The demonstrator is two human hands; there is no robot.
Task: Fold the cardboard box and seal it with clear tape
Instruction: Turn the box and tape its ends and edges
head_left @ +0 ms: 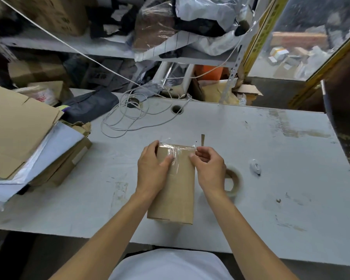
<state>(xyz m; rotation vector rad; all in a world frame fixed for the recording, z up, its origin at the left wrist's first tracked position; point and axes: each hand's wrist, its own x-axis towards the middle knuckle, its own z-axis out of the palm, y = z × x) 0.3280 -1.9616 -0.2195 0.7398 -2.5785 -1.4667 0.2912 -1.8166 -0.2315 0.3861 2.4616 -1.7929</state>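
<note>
I am looking down on the cardboard box [173, 190], which lies near the middle of the table [271, 158], a little toward its near edge, with its long side running away from me. It looks already folded into shape: the walls stand square and the far end is closed.

A strip of clear tape [175, 150] lies across that far end, wrinkled and shiny, with a loose bit sticking up past the far left corner of the box.

My left hand [153, 170] grips the far left side of the box, fingers wrapped over the edge and the thumb pressing down on the tape. My right hand [208, 168] sits at the far right corner, fingers curled in; it seems to pinch the end of the tape between thumb and fingertips, though I cannot tell for sure whether it holds tape or the box edge.

The tape roll [231, 179] lies flat on the table just right of the box, partly behind my right wrist.

By my judgement the folding is done and the sealing is well along at this end. What is left is to smooth the tape down flat, press its loose ends onto the sides, and check the near end, whose seal I cannot see from here.
</note>
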